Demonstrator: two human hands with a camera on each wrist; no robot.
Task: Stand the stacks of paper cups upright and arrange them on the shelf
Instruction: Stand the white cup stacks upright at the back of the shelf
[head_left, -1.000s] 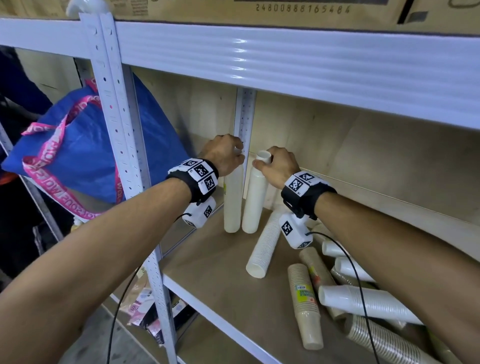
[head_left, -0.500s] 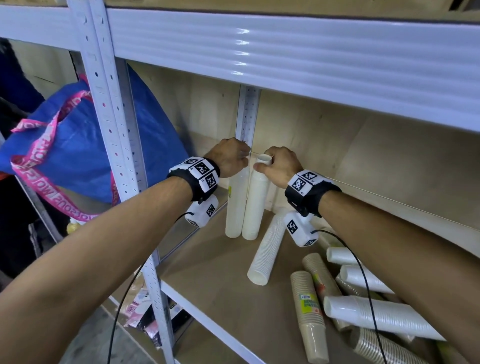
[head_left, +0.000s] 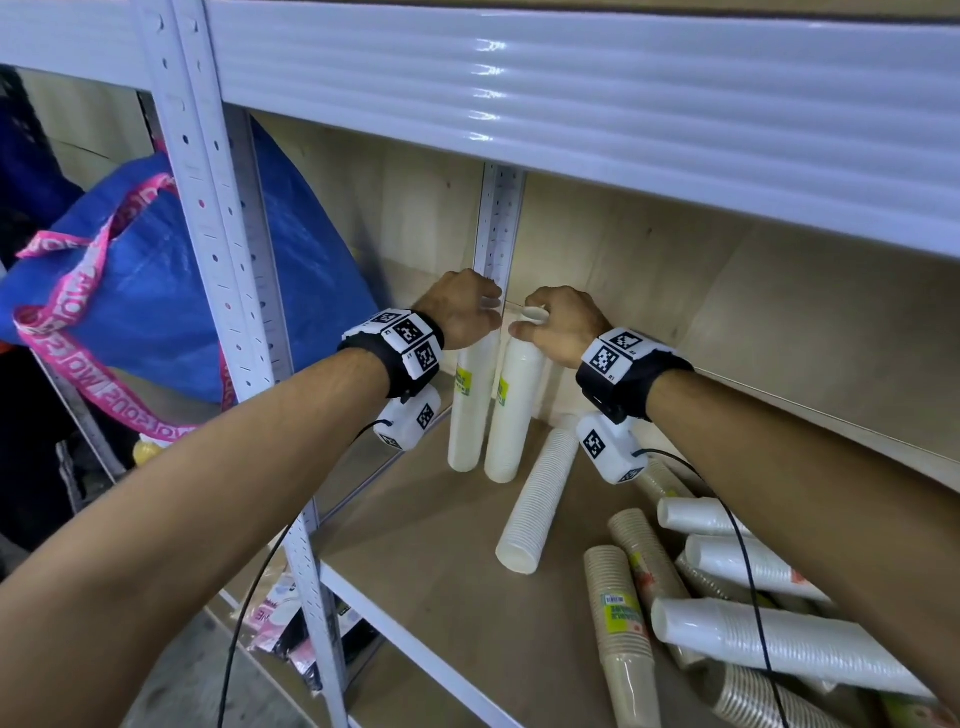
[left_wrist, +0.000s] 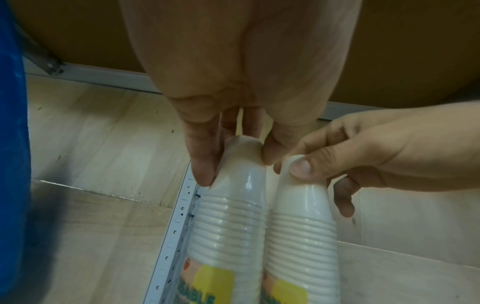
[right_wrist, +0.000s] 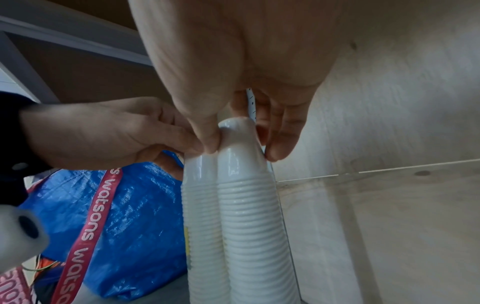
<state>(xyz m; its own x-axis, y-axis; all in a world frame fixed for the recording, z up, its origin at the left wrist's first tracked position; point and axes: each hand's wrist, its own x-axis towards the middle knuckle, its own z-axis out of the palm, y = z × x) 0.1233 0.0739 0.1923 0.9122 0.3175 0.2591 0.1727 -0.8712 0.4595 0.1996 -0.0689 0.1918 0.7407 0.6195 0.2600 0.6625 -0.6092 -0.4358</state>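
You wore black wristbands (head_left: 400, 358) tiled with white square code markers, a white camera pod (head_left: 610, 449) under each wrist, thin black cables (head_left: 748, 571) trailing; forearms bare.

The two upright cup stacks (head_left: 470, 410) are white, each with a yellow-and-green label. Loose stacks lying on the shelf board (head_left: 441, 561), which is pale wood, are white (head_left: 540, 499) or tan (head_left: 621, 634). The shelf frame (head_left: 571, 98) is glossy white. The bag (head_left: 156, 291) is blue with pink straps lettered white. Both wristbands (head_left: 410, 348) are black with white black-patterned squares.
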